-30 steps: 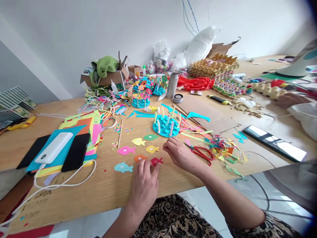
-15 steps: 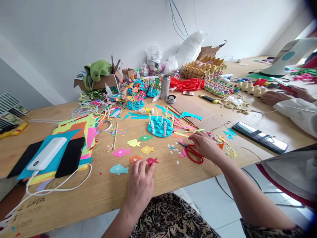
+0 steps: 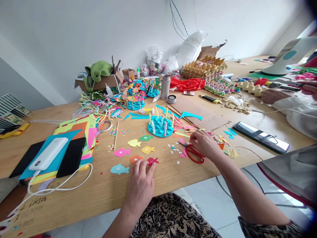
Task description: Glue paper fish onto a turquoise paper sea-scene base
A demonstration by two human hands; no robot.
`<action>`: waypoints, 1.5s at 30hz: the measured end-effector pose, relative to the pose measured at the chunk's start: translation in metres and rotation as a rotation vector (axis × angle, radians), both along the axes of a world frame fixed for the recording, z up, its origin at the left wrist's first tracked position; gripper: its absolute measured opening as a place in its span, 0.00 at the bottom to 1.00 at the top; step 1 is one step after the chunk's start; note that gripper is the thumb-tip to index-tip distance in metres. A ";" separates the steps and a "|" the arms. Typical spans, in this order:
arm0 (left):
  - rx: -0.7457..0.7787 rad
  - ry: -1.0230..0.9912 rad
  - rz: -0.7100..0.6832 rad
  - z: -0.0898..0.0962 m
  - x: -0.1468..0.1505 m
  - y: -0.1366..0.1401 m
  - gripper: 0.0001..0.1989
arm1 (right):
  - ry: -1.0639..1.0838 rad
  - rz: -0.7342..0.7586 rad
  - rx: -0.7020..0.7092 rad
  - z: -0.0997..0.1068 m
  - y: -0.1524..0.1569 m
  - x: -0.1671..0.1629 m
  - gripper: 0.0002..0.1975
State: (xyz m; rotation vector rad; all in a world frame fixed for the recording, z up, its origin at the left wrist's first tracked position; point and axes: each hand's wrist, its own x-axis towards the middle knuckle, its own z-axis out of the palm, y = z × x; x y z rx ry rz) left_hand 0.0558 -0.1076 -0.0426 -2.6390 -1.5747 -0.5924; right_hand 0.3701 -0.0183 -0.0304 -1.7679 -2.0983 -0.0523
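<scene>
My left hand (image 3: pixel 140 180) rests palm down near the table's front edge, its fingers bent and apart. Its fingertips touch a red paper fish (image 3: pixel 152 161) and the edge of an orange paper fish (image 3: pixel 136 159). Around them lie a light blue fish (image 3: pixel 119 169), a pink fish (image 3: pixel 122 152), a yellow fish (image 3: pixel 134 143), a green fish (image 3: pixel 146 138) and a yellow-orange fish (image 3: pixel 148 149). Several bear a small white square. My right hand (image 3: pixel 204 143) is over paper scraps beside red-handled scissors (image 3: pixel 195 154), fingers pinched together; whatever is between them is too small to make out.
Ahead stands a blue base with twisted stalks (image 3: pixel 160 127). Loose white squares (image 3: pixel 178 162) lie by the scissors. Coloured paper and a power bank (image 3: pixel 49 153) are at left, a phone (image 3: pixel 261 137) at right. Behind stands a steel bottle (image 3: pixel 165 87). A co-worker's hand (image 3: pixel 272 96) is far right.
My right hand's fingers have drawn in and closed into a pinch above the scraps. My left hand stays by the red fish. At far right, the co-worker's hands have shifted.
</scene>
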 end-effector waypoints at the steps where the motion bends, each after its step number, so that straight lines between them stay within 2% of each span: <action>1: -0.002 -0.005 -0.001 0.000 0.000 0.000 0.27 | 0.007 -0.001 0.008 0.000 0.000 0.000 0.05; 7: 0.000 -0.015 -0.001 0.001 0.000 0.001 0.26 | 0.114 0.075 0.102 0.011 -0.003 -0.011 0.15; 11: 0.034 -0.001 -0.006 0.003 0.000 -0.001 0.25 | 0.182 0.176 0.110 0.023 -0.007 -0.031 0.14; 14: 0.058 0.017 -0.005 0.004 0.000 -0.003 0.25 | 0.256 0.240 0.059 0.032 -0.012 -0.052 0.11; 18: 0.094 0.029 -0.019 0.004 -0.001 -0.004 0.23 | 0.345 0.303 -0.077 0.041 -0.014 -0.083 0.11; 21: 0.090 0.015 -0.024 0.004 0.000 -0.003 0.20 | 0.338 0.404 -0.157 0.046 -0.007 -0.103 0.07; 24: 0.049 -0.015 -0.017 0.005 0.000 -0.003 0.18 | 0.341 0.522 -0.224 0.049 0.006 -0.120 0.09; 28: 0.005 -0.078 -0.006 0.007 0.000 -0.005 0.19 | 0.324 0.669 -0.287 0.044 0.027 -0.138 0.08; 34: 0.010 -0.249 0.077 0.017 0.001 0.002 0.17 | 0.333 0.724 -0.420 0.018 0.050 -0.152 0.07; 40: -0.015 -0.079 0.167 0.019 0.014 0.027 0.17 | 0.337 0.720 -0.345 0.001 0.050 -0.145 0.09; 45: -0.040 0.000 0.207 0.012 0.020 0.033 0.16 | 0.276 0.664 -0.350 0.002 0.049 -0.137 0.10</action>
